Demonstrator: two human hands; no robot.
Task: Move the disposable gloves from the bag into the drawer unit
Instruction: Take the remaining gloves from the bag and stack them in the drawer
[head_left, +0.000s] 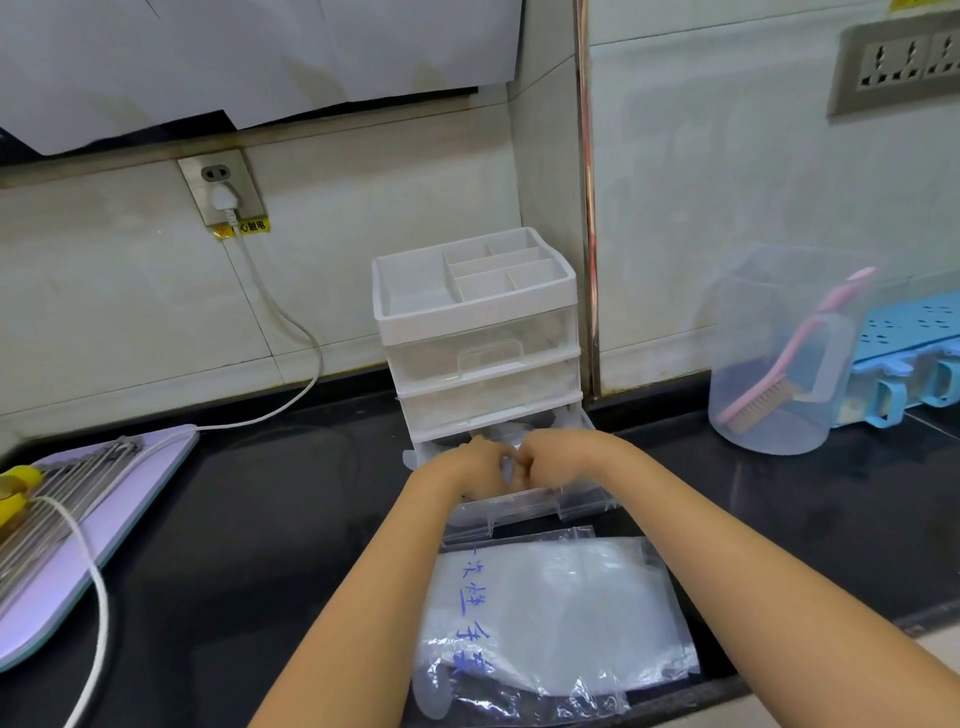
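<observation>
Head view: at frame centre your left hand (478, 462) and right hand (550, 457) clench their grip on the disposable gloves (501, 434), seemingly to tuck them into the pulled-out bottom drawer (582, 499) of the drawer unit (483, 332), above the bag (561, 597)

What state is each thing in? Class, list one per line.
White-and-clear plastic drawer unit: bottom drawer pulled open, upper two shut.
Clear plastic bag with blue writing: lying flat on counter.
Left hand: fingers curled, over open drawer.
Right hand: fingers curled, beside left hand.
White plug: in wall socket.
Clear plastic jug: upright, holding pink brush.
</observation>
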